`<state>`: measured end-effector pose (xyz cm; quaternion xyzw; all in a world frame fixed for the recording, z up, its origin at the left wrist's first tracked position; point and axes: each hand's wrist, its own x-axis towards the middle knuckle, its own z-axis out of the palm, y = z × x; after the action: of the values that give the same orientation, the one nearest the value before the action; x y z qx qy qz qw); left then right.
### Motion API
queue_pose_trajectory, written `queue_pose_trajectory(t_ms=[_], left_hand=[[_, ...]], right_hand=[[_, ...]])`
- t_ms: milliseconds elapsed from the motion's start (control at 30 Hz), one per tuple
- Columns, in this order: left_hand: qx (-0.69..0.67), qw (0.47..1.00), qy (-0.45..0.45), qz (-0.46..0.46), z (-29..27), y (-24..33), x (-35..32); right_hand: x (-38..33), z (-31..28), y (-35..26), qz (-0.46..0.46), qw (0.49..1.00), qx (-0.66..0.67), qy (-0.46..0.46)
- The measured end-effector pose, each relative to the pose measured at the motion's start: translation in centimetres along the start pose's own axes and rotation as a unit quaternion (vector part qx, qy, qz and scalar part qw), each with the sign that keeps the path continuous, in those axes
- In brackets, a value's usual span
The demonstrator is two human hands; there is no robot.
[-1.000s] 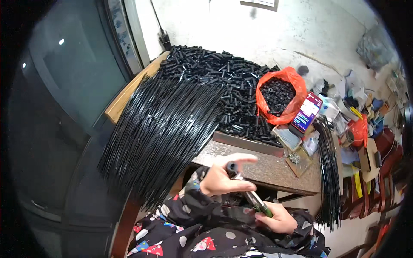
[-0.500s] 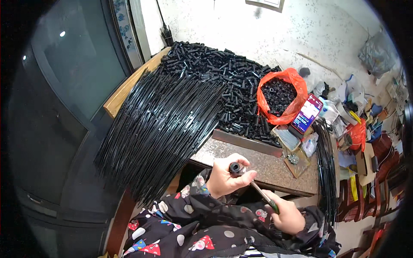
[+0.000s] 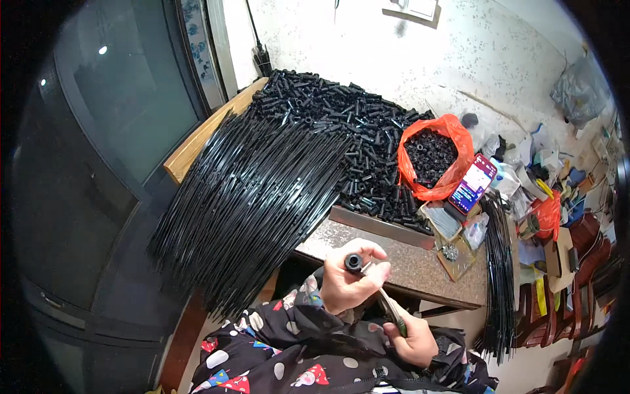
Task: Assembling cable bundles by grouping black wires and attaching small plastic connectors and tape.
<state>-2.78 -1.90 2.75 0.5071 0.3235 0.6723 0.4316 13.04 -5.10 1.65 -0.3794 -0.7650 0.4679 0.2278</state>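
Observation:
Low in front of me, over the table's near edge, my left hand (image 3: 342, 289) is closed around a short black tube (image 3: 353, 263), whose round hollow end faces up. My right hand (image 3: 415, 338) grips a slim tool (image 3: 392, 308) with a silvery metal front and a green handle. The tool's front end reaches to my left hand's fingers, which hide its tip; its exact kind is unclear. Beyond my hands lies a large heap of similar black tubes (image 3: 367, 171). To its left, a thick layer of long thin black rods (image 3: 243, 203) hangs over the table's edge.
A metal strip (image 3: 380, 227) edges the tube heap. An orange plastic bag (image 3: 410, 186) holds small black parts. Beside it are a propped phone (image 3: 474, 184), a tray of thin pins (image 3: 443, 220) and another bundle of black rods (image 3: 499, 289). A wooden board (image 3: 190, 149) borders the left.
My right hand has moved left, closer to my left hand, and the tool has become steeper. My left hand stays around the black tube. The view has shifted slightly.

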Motion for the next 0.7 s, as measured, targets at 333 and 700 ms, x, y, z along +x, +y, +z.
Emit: queue_pose_trajectory(t_ms=[333,700], left_hand=[[-0.010,1.000,-0.020,0.008,-0.8,-0.3,0.3],[0.043,0.999,-0.031,-0.008,-1.3,-0.1,0.8]], right_hand=[[0.6,0.2,1.3,-0.108,0.986,-0.101,0.078],[1.9,-2.5,1.8,-0.072,0.989,-0.094,0.088]])
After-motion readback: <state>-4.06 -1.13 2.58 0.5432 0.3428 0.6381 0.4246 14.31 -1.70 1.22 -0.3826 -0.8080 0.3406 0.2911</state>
